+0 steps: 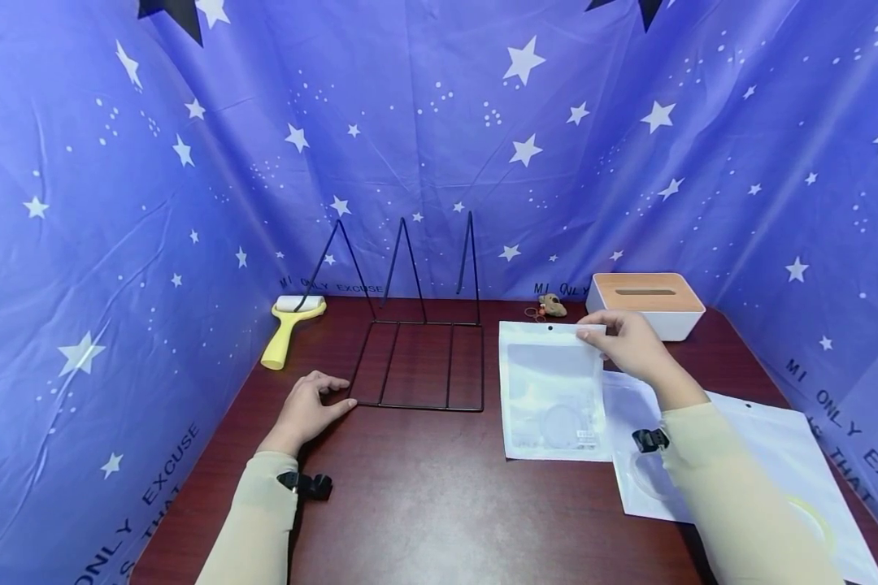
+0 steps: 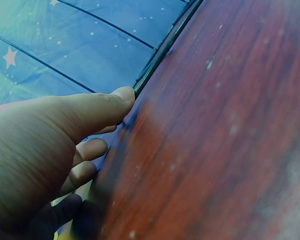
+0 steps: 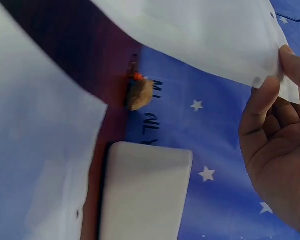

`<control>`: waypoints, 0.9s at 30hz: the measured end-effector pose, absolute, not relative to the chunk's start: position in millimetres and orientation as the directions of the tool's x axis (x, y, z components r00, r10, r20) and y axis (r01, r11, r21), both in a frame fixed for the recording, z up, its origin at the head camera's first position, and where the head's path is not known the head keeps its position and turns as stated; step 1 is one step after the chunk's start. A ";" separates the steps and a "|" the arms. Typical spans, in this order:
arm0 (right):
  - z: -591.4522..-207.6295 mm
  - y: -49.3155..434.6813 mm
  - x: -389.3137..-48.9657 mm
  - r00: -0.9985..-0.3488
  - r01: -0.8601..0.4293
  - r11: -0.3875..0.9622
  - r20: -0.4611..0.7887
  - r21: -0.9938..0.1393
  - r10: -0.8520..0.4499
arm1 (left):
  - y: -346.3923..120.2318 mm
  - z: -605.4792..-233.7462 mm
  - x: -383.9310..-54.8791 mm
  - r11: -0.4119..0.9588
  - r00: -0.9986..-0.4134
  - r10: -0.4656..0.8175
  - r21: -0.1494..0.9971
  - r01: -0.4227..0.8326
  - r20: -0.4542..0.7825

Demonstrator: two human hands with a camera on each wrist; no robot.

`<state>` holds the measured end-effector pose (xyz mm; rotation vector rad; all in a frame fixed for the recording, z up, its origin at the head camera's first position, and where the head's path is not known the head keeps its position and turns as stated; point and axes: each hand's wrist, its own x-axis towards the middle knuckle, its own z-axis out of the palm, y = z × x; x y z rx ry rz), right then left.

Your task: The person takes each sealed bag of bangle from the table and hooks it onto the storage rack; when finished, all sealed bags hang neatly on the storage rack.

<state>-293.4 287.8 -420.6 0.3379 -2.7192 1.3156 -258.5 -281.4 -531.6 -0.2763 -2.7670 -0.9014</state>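
Observation:
A black wire rack [image 1: 430,406] with several pointed uprights stands on the table. My left hand [image 1: 309,410] pinches its front left corner; in the left wrist view the thumb [image 2: 124,94] lies on the wire. My right hand [image 1: 625,343] pinches the top right corner of a white zip pouch [image 1: 549,337] between thumb and fingers. This pouch has a clear window with a round, coiled shape showing inside. In the right wrist view the raised pouch [image 3: 210,37] hangs from the fingertips.
More white pouches [image 1: 761,431] lie at the right, partly under my right forearm. A white box with a wooden lid [image 1: 647,284] stands at the back right, beside a small brown figure [image 1: 553,305]. A yellow-handled lint roller [image 1: 281,341] lies at the left. Starry cloth surrounds the table.

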 end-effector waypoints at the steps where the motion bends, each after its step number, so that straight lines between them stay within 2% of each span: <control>1: -419.1 287.6 -292.0 -0.968 -0.253 0.598 0.203 -0.761 -0.151 | -281.3 -531.4 -258.4 0.794 -0.959 0.110 0.557 0.243 0.263; 18: -384.1 273.6 -249.6 -0.902 -0.418 0.500 0.410 -0.759 -0.133 | -281.1 -530.8 -257.8 0.787 -0.951 0.115 0.557 0.264 0.287; 27: -351.8 252.5 -215.7 -0.860 -0.504 0.441 0.478 -0.743 -0.178 | -281.9 -530.9 -258.2 0.788 -0.948 0.121 0.552 0.272 0.294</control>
